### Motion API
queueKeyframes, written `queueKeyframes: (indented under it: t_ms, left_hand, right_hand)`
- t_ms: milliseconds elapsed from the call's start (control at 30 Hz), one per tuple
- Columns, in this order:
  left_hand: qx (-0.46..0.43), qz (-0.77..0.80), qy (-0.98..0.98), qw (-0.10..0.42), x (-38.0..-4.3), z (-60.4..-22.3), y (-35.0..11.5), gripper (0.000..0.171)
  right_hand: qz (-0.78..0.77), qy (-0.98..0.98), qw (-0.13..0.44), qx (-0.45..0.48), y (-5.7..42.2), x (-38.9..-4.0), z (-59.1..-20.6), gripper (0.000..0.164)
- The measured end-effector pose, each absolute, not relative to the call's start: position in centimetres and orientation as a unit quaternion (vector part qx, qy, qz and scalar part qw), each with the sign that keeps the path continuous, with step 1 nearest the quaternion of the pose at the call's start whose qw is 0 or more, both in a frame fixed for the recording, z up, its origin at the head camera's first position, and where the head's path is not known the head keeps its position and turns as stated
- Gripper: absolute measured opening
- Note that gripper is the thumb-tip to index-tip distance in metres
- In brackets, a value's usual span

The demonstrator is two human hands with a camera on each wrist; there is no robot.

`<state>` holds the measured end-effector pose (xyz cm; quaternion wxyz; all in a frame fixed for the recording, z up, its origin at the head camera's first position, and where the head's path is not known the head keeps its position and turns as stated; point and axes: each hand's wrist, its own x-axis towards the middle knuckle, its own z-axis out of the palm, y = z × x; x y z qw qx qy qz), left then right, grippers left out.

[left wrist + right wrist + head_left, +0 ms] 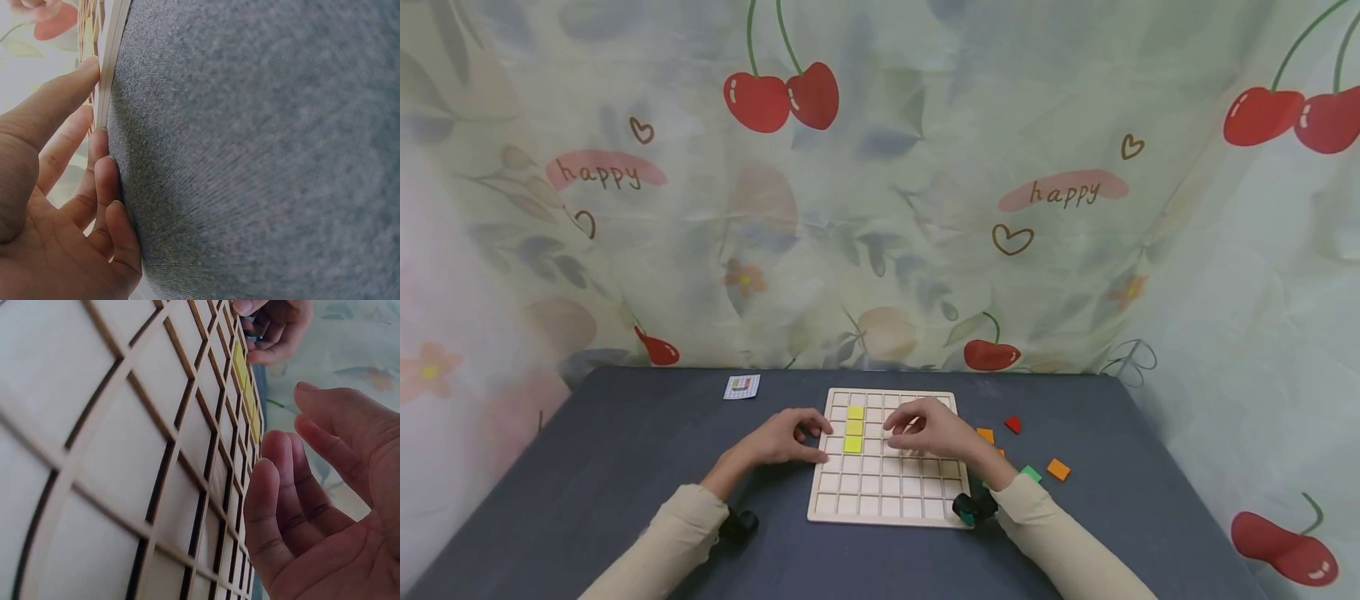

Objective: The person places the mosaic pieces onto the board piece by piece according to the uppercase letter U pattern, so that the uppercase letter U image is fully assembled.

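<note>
A square light-wood grid board (pixel 868 506) lies on the dark table. Three yellow square tiles (pixel 853 428) sit in a column of its cells, left of the middle. At the board's left edge my left hand (pixel 786 437) rests with thumb and fingertips touching the rim; in the left wrist view the thumb (pixel 69 94) meets the wooden side. My right hand (pixel 928 427) is over the board, to the right of the yellow tiles. Its thumb and fingers are apart in the right wrist view, and nothing shows between them.
Right of the board lie a red triangular piece (pixel 1013 424), an orange tile (pixel 1058 469), more orange pieces (pixel 986 434) and a green piece (pixel 1031 473), some partly hidden by my right arm. A small printed card (pixel 742 387) lies at the back left. A patterned curtain (pixel 880 208) hangs behind.
</note>
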<state>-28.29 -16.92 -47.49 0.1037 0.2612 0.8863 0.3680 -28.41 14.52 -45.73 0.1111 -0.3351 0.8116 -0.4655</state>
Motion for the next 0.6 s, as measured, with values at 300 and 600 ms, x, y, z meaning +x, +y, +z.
queueKeyframes:
  t_ms: [300,600]
  left_hand:
    - [0.258,0.37,0.886,0.106,-28.3,-47.4,-16.9,0.034]
    - [0.254,0.364,0.89,0.105,-28.2,-47.4,-16.8,0.034]
  right_hand:
    - [-0.472,0.811,0.128,-0.322,17.6,-27.9,-45.8,0.024]
    - [-0.465,0.819,0.119,-0.316,20.8,-27.4,-45.7,0.024]
